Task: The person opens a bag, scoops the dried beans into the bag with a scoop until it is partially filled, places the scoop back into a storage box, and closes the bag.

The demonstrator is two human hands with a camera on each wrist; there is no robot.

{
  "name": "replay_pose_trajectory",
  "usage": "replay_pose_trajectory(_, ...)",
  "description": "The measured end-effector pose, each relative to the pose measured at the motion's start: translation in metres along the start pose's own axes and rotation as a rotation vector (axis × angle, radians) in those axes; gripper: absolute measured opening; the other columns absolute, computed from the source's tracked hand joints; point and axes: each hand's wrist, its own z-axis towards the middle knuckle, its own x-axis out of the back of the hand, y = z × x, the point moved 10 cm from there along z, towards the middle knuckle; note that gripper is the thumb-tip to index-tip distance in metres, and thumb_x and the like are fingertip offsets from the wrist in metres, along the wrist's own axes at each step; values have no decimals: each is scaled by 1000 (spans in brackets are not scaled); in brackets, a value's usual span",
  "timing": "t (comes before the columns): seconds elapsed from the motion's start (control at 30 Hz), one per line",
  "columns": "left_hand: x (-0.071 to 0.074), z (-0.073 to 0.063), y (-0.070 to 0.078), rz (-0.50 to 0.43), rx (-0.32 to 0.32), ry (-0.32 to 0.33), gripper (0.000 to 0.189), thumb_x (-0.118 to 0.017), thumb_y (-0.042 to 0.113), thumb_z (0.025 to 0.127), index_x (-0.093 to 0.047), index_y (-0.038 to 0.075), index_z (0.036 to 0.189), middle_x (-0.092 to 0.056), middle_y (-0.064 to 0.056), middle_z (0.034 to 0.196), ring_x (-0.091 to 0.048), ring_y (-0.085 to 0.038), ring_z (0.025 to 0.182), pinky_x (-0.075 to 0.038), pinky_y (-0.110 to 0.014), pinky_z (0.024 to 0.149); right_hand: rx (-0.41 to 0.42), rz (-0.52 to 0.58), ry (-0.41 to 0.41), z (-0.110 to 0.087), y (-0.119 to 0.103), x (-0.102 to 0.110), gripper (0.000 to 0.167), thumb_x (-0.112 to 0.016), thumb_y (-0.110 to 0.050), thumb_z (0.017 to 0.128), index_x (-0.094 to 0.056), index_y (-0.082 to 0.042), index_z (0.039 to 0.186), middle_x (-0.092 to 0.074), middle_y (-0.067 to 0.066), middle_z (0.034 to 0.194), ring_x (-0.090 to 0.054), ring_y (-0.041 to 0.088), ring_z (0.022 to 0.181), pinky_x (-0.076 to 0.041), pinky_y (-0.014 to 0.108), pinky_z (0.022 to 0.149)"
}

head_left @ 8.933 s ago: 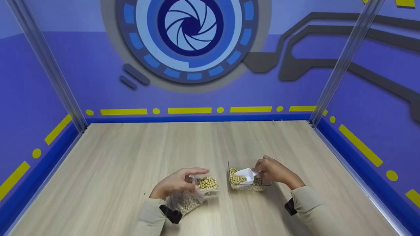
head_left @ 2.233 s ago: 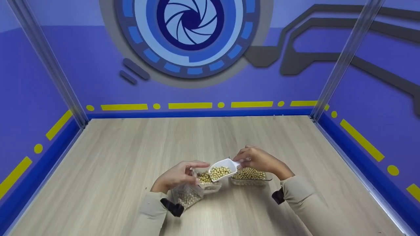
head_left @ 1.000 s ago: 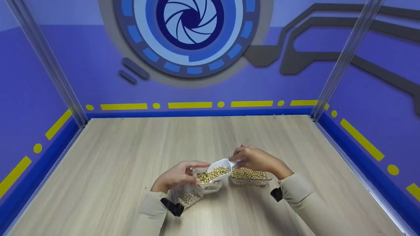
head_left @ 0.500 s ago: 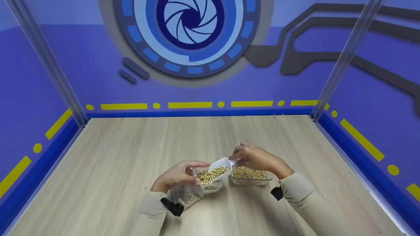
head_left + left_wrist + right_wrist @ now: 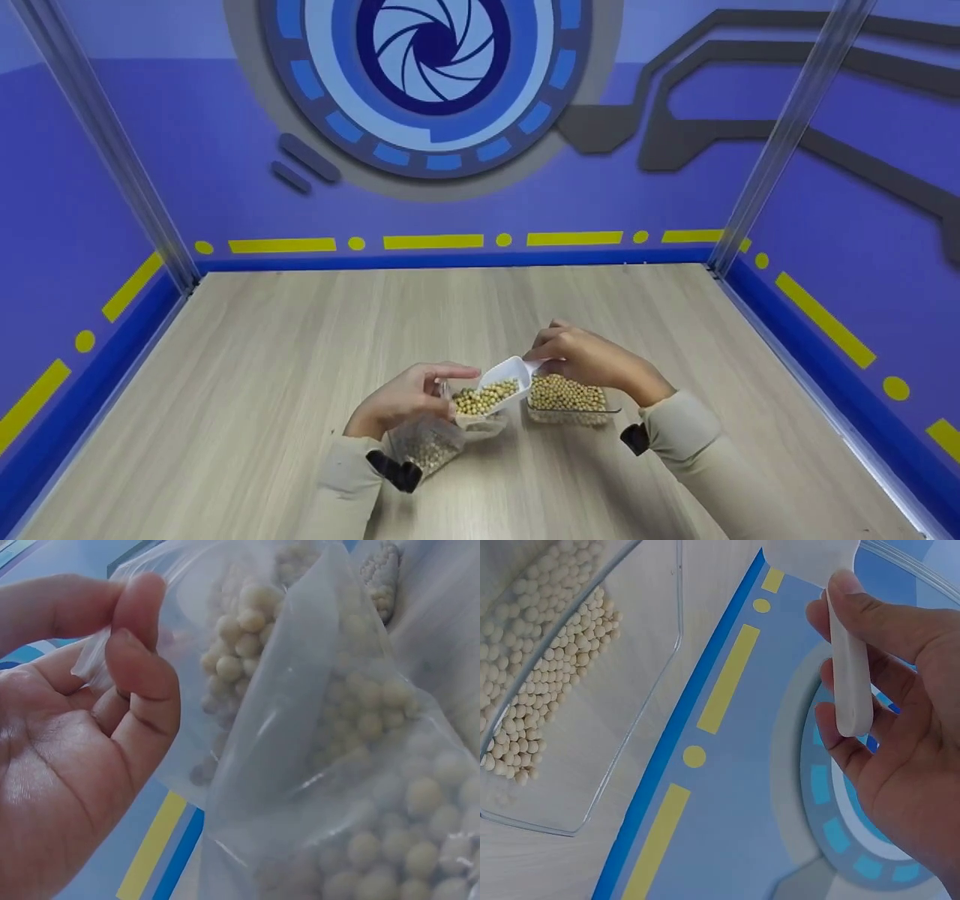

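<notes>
My left hand [image 5: 401, 401] pinches the edge of a clear plastic bag [image 5: 424, 446] and holds its mouth apart. Pale yellow beans, which look like soybeans, fill the bag's lower part. In the left wrist view, thumb and fingers grip the film of the bag [image 5: 262, 757]. My right hand [image 5: 596, 364] holds a white scoop [image 5: 506, 369] by its handle, tilted down to the left, its front at the bag mouth. Beans lie in the scoop's front part and run into those in the bag. The right wrist view shows fingers and thumb around the scoop handle [image 5: 849, 682].
Just right of the bag, below my right hand, a clear rectangular container [image 5: 574, 416] of the same beans stands on the wooden table [image 5: 315, 330]. Blue printed panels [image 5: 210, 165] enclose the back and sides.
Earlier the scoop was down in the container, then above the bag full of beans. Now it is tipped into the bag mouth, its handle end slightly higher. My left hand stays in place.
</notes>
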Motion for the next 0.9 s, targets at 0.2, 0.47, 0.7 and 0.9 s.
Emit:
replay_pose_trajectory(0.2,2,2,9,42,17,43,63,-57,-11,76,-46,-8,138,-64,4,70,-53,-3,56,-50,-20,59,-1,-14,23,0,-1,7,24,-70,-6,84,-74,-7,108,-69,5,97,-54,20,89,-51,31,77)
replay_pose_trajectory(0.47,4,3,16,70,17,69,63,-59,-9,76,-47,-7,138,-63,3,70,-53,-4,57,-50,-20,60,-17,-40,67,1,-3,19,26,-71,-7,83,-74,-8,109,-69,5,100,-52,20,92,-50,34,81)
replay_pose_trajectory(0.7,4,3,21,44,-7,52,63,-59,-8,78,-45,-6,139,-63,4,69,-57,-4,60,-54,-22,66,-20,-76,93,2,-5,26,27,-71,-6,83,-75,-12,109,-68,4,100,-51,20,94,-48,36,82)
replay_pose_trajectory(0.9,4,1,20,55,-8,43,62,-61,-7,80,-44,-6,140,-60,7,63,-54,-3,57,-53,-21,64,-7,-89,111,1,-5,27,28,-73,-5,81,-75,-11,108,-68,4,99,-52,21,94,-48,37,82)
